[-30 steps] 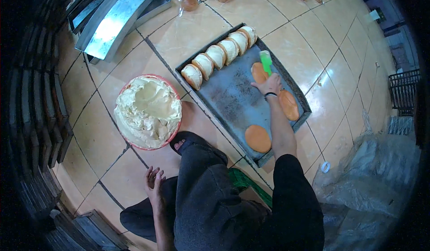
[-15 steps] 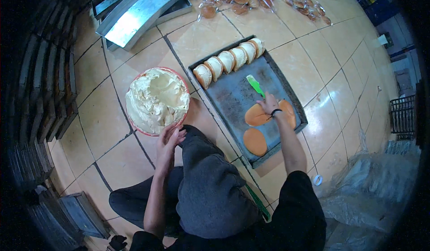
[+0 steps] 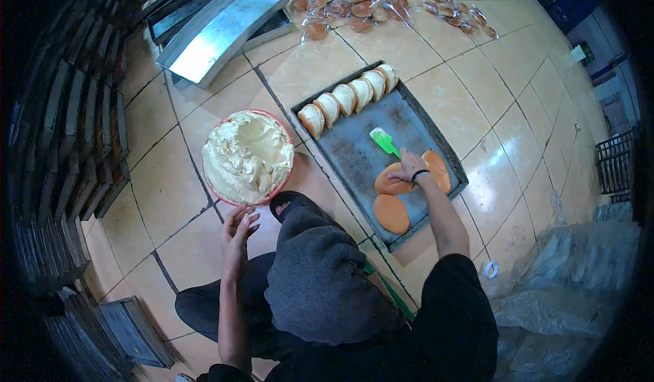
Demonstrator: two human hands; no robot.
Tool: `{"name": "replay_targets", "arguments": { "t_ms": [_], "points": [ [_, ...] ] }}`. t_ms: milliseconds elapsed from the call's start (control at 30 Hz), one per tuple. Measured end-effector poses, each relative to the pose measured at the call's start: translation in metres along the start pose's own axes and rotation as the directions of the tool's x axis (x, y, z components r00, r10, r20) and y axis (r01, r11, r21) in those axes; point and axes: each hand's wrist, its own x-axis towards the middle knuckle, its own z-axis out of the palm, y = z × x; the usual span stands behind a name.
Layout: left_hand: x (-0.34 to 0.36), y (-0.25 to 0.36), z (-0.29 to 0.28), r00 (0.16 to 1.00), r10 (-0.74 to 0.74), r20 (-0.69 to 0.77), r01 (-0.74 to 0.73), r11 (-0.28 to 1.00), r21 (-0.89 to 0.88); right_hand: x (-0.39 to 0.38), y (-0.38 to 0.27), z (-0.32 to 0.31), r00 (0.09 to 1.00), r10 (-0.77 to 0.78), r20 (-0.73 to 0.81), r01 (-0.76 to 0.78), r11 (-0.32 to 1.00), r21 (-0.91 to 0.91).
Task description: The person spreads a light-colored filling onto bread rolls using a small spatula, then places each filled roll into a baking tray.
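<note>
My right hand [image 3: 411, 167] grips a green spatula [image 3: 386, 142] with white cream on its blade, above a dark baking tray [image 3: 351, 152]. Beneath and beside that hand lie plain brown buns, one [image 3: 391, 214] nearest me and another [image 3: 437, 169] at the right wall. Along the tray's far end stands a row of folded buns [image 3: 344, 99] with cream showing. My left hand [image 3: 238, 227] holds nothing, its fingers loosely bent and apart, just below a red-rimmed bowl [image 3: 283, 186]. Pale whipped cream [image 3: 235, 161] is heaped in the bowl, with a hollow scooped at its far side.
Empty metal trays [image 3: 225, 31] are stacked at the far left. Clear bags of buns [image 3: 361, 4] lie at the back. Racks of dark trays [image 3: 75, 137] line the left side. Plastic sheeting [image 3: 552, 307] and a white ring [image 3: 490, 269] lie at right.
My left hand has drawn away from the bowl, slightly left and toward me. The right hand stays over the buns, and the spatula has tilted a little farther left.
</note>
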Motion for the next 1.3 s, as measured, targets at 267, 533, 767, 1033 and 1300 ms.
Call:
{"name": "replay_targets", "arguments": {
  "t_ms": [267,533,767,1033,1300],
  "points": [
    [0.033,0.026,0.065,0.948,-0.08,0.308,0.16,0.956,-0.247,-0.077,-0.136,-0.129,0.917,0.148,-0.369,0.218,0.59,0.777],
    [0.058,0.111,0.08,0.965,0.173,0.195,-0.064,0.882,-0.467,-0.099,-0.25,-0.237,0.907,-0.06,-0.417,0.421,0.089,0.903],
    [0.028,0.147,0.024,0.975,0.166,0.146,-0.119,0.952,-0.283,-0.074,-0.317,-0.226,0.835,-0.468,-0.291,0.312,-0.033,0.949],
    [0.015,0.129,-0.062,0.972,0.014,0.233,0.094,0.891,-0.445,-0.054,-0.324,-0.21,0.789,-0.613,0.03,-0.01,0.036,0.999],
    [-0.018,0.033,-0.167,0.956,0.271,0.111,-0.025,0.455,-0.89,0.023,-0.284,-0.159,0.714,-0.542,-0.443,0.591,0.806,-0.034]
  ]
}}
